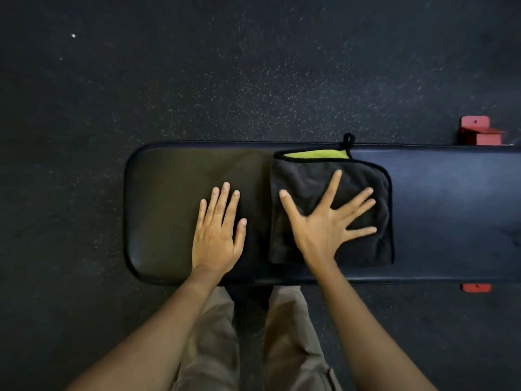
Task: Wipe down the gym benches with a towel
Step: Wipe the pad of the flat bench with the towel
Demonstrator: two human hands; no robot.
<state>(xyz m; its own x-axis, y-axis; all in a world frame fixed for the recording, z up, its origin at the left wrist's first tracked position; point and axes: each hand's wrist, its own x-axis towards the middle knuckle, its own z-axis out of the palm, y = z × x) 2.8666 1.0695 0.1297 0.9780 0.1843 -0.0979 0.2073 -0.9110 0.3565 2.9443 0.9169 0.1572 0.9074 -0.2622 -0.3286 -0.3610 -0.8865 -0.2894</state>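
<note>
In the head view, a person is standing over a dark padded bench (174, 193) that is running left to right across a speckled black floor (253, 66). A folded dark grey towel (363, 244) is lying flat on the pad, a little right of the rounded left end. It is showing a strip of yellow-green lining (315, 154) at its far edge, and its hanging loop (348, 139) is poking past the bench's far side.

The right hand (324, 221) is pressing down on the towel with the palm flat and all five fingers splayed wide, gripping nothing. The left hand (217, 238) is resting flat on the bare pad just beside the towel's left edge, fingers straight and close together, also holding nothing. It appears to be bracing the body.

Red frame pieces (476, 134) are showing near the right edge, one on each side of the bench. The person's tan trousers (293, 334) are visible below the near side.

The wiping stroke itself looks to be the step in hand on this bench. The next move is probably calling for steady downward pressure while sliding the towel along the pad. The palm needs to stay centred so the folded layers are not bunching or peeling open. Which way the stroke should run cannot be told from this one picture.
</note>
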